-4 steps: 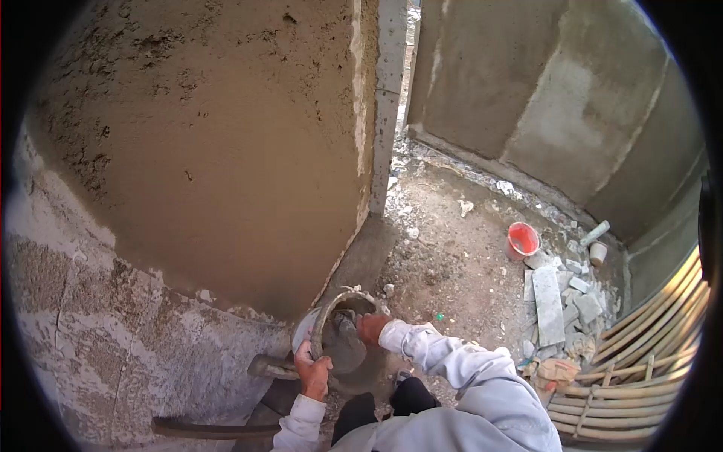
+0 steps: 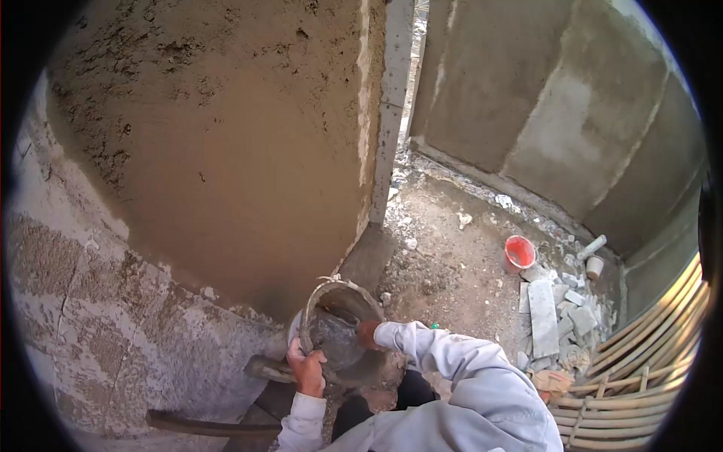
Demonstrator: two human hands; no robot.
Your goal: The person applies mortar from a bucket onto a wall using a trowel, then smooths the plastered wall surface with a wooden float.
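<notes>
A mortar-crusted bucket is tipped toward me at the foot of the wall. My left hand is closed on its near left rim. Inside the bucket's mouth, my right hand is closed round the handle of a trowel, with the handle itself mostly hidden. The trowel's grey blade lies against the inside of the bucket, among wet mortar. Just beyond the bucket rises a wall with wet brown plaster, smooth in the middle and rough at upper left.
A red bucket stands on the rubble-strewn floor. Broken slabs are heaped at right, near bundled bamboo poles. A rounded wooden piece juts out left of my left hand, above a curved dark strip.
The bucket has tipped so that more of its inside shows. My right hand and the trowel have gone deeper into it. The view has shifted slightly.
</notes>
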